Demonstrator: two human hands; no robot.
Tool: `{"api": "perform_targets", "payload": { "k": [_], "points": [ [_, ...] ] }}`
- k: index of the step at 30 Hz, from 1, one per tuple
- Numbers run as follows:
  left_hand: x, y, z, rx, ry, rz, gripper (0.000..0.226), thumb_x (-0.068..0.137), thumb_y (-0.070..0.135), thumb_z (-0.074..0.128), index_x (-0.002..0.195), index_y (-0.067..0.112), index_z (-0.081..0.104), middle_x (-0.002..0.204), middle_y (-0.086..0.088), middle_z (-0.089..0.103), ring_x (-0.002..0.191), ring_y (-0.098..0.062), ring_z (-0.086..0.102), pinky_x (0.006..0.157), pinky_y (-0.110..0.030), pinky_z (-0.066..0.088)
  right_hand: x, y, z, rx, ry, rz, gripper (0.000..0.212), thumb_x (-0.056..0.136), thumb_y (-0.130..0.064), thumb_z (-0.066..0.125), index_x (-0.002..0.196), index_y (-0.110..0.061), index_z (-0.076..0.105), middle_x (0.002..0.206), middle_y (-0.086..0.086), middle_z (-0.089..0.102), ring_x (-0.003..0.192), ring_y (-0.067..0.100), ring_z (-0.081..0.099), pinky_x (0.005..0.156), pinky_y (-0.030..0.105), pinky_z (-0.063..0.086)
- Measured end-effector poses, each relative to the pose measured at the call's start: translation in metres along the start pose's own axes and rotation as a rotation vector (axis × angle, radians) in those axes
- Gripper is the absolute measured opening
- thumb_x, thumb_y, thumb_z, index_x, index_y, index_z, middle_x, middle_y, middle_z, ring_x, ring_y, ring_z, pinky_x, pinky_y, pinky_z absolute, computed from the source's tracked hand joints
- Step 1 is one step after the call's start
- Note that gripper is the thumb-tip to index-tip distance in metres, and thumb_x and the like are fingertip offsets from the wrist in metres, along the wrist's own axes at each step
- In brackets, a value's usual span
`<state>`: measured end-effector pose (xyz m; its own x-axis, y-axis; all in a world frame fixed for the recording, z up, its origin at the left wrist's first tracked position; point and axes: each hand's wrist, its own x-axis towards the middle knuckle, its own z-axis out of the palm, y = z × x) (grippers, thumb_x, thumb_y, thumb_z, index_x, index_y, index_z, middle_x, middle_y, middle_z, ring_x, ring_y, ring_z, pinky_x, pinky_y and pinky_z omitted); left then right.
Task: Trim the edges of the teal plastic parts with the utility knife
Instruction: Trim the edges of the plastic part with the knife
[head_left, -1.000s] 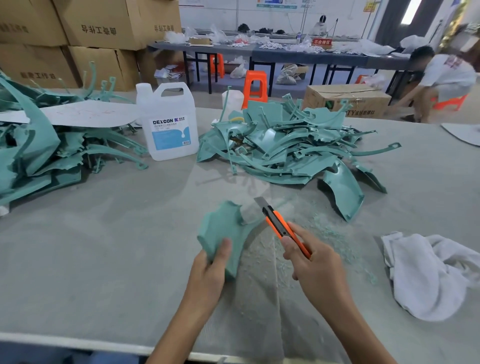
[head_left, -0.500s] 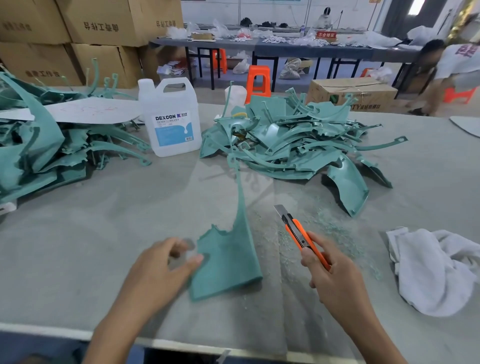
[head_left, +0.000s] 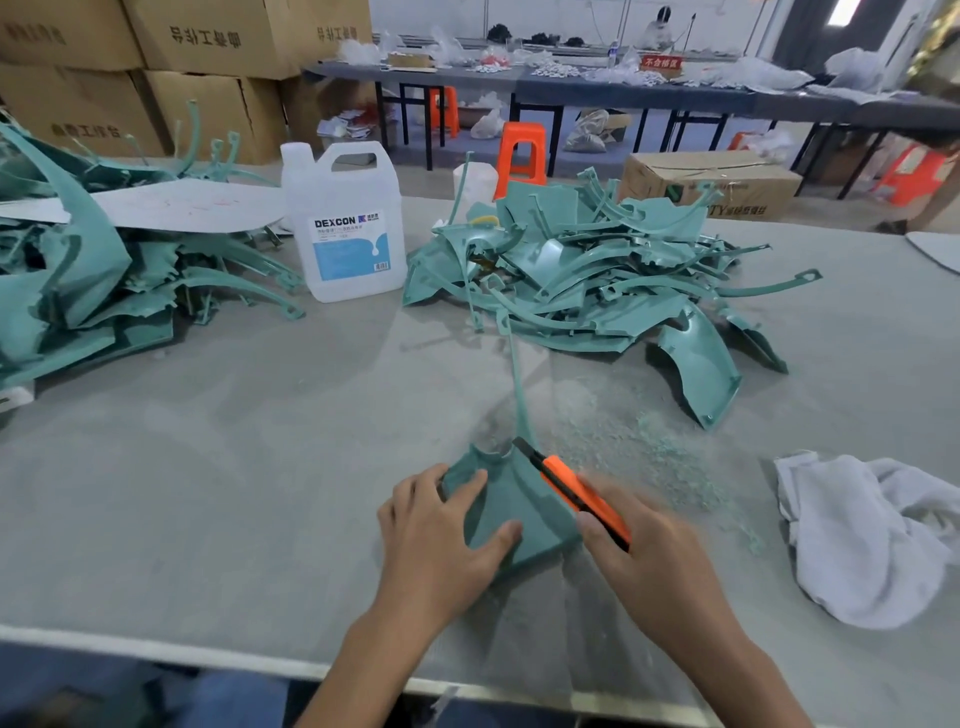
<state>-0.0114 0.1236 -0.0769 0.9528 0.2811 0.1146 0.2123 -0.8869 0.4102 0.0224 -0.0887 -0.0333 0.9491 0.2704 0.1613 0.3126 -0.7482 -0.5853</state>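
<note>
Grey table (head_left: 234, 467): L teal pile (head_left: 78, 280), DEXCON jug (head_left: 345, 228), ctr teal pile (head_left: 587, 275), rag (head_left: 872, 535) R

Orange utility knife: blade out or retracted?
Out. A grey blade tip projects from the orange utility knife, against the edge of the teal plastic part that the left hand holds.

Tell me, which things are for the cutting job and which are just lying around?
For the job:
teal part, held down by the left hand
knife, gripped in the right hand
middle heap of parts
left heap of parts

Just lying about:
white jug
white cloth
cardboard boxes
orange stool
</note>
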Motion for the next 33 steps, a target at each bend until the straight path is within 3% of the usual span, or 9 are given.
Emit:
{"api": "perform_targets", "payload": {
  "k": [4, 9, 12, 16, 19, 22, 25, 28, 33],
  "points": [
    [-0.002, -0.002, 0.002, 0.009, 0.020, 0.020, 0.077, 0.081, 0.083, 0.039, 0.148, 0.045, 0.039, 0.149, 0.005, 0.032, 0.136, -0.016, 0.019, 0.113, -0.033, 0.017, 0.005, -0.001, 0.003, -0.068, 0.021, -0.023, 0.039, 0.096, -0.040, 0.056, 0.135, -0.044, 0.055, 0.092, -0.016, 0.055, 0.081, 0.013, 0.057, 0.069, 0.030, 0.044],
    [-0.004, -0.002, 0.003, 0.000, 0.039, 0.025, 0.082, 0.077, 0.085, 0.032, 0.147, 0.044, 0.041, 0.148, 0.005, 0.035, 0.135, -0.017, 0.022, 0.113, -0.034, 0.018, 0.008, -0.003, 0.008, -0.091, -0.003, -0.081, 0.041, 0.093, -0.041, 0.058, 0.134, -0.047, 0.055, 0.090, -0.011, 0.064, 0.076, 0.013, 0.059, 0.061, 0.022, 0.039],
    [-0.004, -0.001, 0.003, -0.020, 0.060, 0.022, 0.085, 0.075, 0.086, 0.027, 0.146, 0.044, 0.044, 0.147, 0.006, 0.036, 0.134, -0.015, 0.022, 0.112, -0.033, 0.017, 0.011, 0.001, 0.008, -0.102, 0.026, -0.032, 0.042, 0.094, -0.039, 0.058, 0.135, -0.046, 0.057, 0.087, -0.013, 0.060, 0.075, 0.014, 0.057, 0.062, 0.028, 0.043],
    [-0.004, -0.001, 0.004, -0.018, 0.074, 0.029, 0.085, 0.075, 0.086, 0.028, 0.146, 0.043, 0.044, 0.147, 0.006, 0.037, 0.133, -0.015, 0.022, 0.111, -0.033, 0.017, 0.008, -0.004, 0.011, -0.096, -0.011, -0.080, 0.047, 0.094, -0.038, 0.060, 0.138, -0.051, 0.050, 0.081, -0.013, 0.057, 0.064, 0.006, 0.049, 0.055, 0.016, 0.036],
    [-0.004, -0.003, 0.005, -0.022, 0.078, 0.031, 0.083, 0.076, 0.086, 0.030, 0.146, 0.043, 0.044, 0.146, 0.005, 0.038, 0.133, -0.015, 0.023, 0.111, -0.033, 0.019, 0.011, -0.004, 0.008, -0.108, 0.008, -0.066, 0.045, 0.095, -0.036, 0.059, 0.138, -0.047, 0.053, 0.084, -0.013, 0.057, 0.071, 0.013, 0.056, 0.061, 0.027, 0.043],
    [-0.004, -0.002, 0.006, -0.025, 0.090, 0.033, 0.084, 0.075, 0.086, 0.029, 0.145, 0.043, 0.045, 0.146, 0.004, 0.039, 0.133, -0.015, 0.024, 0.111, -0.033, 0.018, 0.007, -0.008, 0.008, -0.096, -0.011, -0.106, 0.050, 0.094, -0.036, 0.059, 0.140, -0.050, 0.048, 0.082, -0.012, 0.058, 0.069, 0.013, 0.057, 0.059, 0.027, 0.043],
    [-0.003, -0.003, 0.009, -0.033, 0.092, 0.038, 0.082, 0.077, 0.085, 0.032, 0.145, 0.043, 0.045, 0.144, 0.004, 0.039, 0.131, -0.015, 0.025, 0.110, -0.033, 0.019, 0.011, -0.006, 0.006, -0.113, 0.008, -0.081, 0.045, 0.095, -0.035, 0.059, 0.139, -0.046, 0.053, 0.086, -0.011, 0.058, 0.074, 0.016, 0.059, 0.064, 0.032, 0.047],
    [-0.003, -0.004, 0.010, -0.033, 0.102, 0.037, 0.080, 0.077, 0.084, 0.034, 0.144, 0.042, 0.047, 0.144, 0.002, 0.042, 0.131, -0.016, 0.027, 0.110, -0.035, 0.022, 0.008, -0.009, 0.006, -0.106, -0.017, -0.113, 0.052, 0.094, -0.039, 0.056, 0.140, -0.057, 0.041, 0.081, -0.011, 0.056, 0.071, 0.013, 0.057, 0.061, 0.028, 0.043],
    [-0.003, -0.003, 0.011, -0.035, 0.132, 0.042, 0.076, 0.078, 0.081, 0.038, 0.141, 0.039, 0.053, 0.140, 0.000, 0.046, 0.128, -0.018, 0.032, 0.108, -0.037, 0.025, 0.010, -0.007, 0.005, -0.087, 0.008, -0.067, 0.042, 0.094, -0.033, 0.062, 0.135, -0.043, 0.059, 0.090, -0.007, 0.064, 0.080, 0.020, 0.063, 0.068, 0.035, 0.050]
  ]
}}
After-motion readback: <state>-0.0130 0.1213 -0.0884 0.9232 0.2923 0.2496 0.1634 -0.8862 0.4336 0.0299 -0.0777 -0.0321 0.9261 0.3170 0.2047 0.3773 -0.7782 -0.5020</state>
